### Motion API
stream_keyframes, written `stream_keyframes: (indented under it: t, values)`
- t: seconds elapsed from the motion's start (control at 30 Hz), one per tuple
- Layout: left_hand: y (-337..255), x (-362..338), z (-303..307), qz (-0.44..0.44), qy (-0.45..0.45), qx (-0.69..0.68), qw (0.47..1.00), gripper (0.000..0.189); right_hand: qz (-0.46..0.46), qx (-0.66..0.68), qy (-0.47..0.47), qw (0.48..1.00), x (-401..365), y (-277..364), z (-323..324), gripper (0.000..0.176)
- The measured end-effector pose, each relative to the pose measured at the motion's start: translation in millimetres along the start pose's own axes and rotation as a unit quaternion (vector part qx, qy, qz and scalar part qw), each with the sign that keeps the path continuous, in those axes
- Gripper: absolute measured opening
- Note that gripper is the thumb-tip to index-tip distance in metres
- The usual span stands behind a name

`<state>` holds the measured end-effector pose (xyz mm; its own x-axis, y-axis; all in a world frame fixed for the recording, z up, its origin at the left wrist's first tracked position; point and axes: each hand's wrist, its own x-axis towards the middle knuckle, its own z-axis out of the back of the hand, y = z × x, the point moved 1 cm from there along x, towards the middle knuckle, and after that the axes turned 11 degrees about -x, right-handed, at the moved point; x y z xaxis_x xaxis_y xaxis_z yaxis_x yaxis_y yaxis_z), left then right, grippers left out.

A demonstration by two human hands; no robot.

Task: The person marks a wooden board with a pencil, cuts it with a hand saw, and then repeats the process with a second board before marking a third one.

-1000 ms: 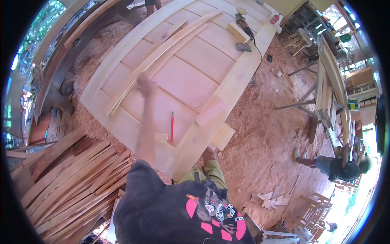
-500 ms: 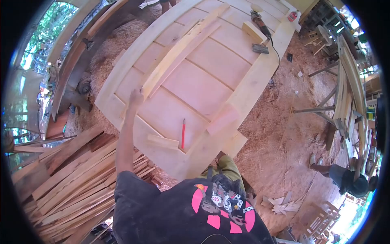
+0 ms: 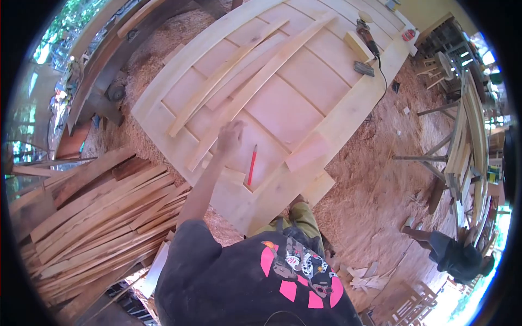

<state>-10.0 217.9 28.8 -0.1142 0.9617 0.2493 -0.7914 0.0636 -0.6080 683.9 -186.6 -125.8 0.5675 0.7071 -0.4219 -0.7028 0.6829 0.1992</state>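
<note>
My left hand (image 3: 230,136) is over the wooden panel (image 3: 277,127), at the right edge of a long straight wooden strip (image 3: 272,68). The hand is blurred, so I cannot make out its fingers or whether it touches the strip. To the left, a curved wooden strip (image 3: 217,79) lies on the panel, apart from the straight one. A red pencil (image 3: 252,165) rests on the panel right of my hand. Partly behind my forearm is a short wooden piece (image 3: 235,175). My right hand is out of view.
A corded power tool (image 3: 367,38) lies at the panel's far right, near a wooden block (image 3: 358,48) and a dark block (image 3: 364,69). Stacked boards (image 3: 103,217) fill the lower left. Shavings cover the floor (image 3: 375,201). Another person (image 3: 454,255) is at the right.
The strips, close together before, now lie apart, the straight one farther right and nearer me. My left hand has moved right from the strip's end. The view has shifted slightly.
</note>
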Motion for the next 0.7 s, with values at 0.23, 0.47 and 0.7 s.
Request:
stream_keyframes:
  t: [0.23, 0.47, 0.7]
  values:
    - [83.9, 79.3, 29.8, 0.097, -0.096, 0.14, 0.981, 0.031, -0.15, 0.124, 0.086, 0.977, -38.6, 105.9, 54.1, 0.037]
    - [110.2, 98.9, 31.5, 0.086, 0.095, 0.253, 0.959, 0.033, -0.167, 0.149, 0.088, 0.971, -45.2, 140.0, 60.1, 0.038]
    - [47.6, 111.1, 65.8, 0.175, 0.093, 0.232, 0.952, 0.046, -0.17, 0.157, 0.084, 0.969, -48.9, 139.2, 54.1, 0.038]
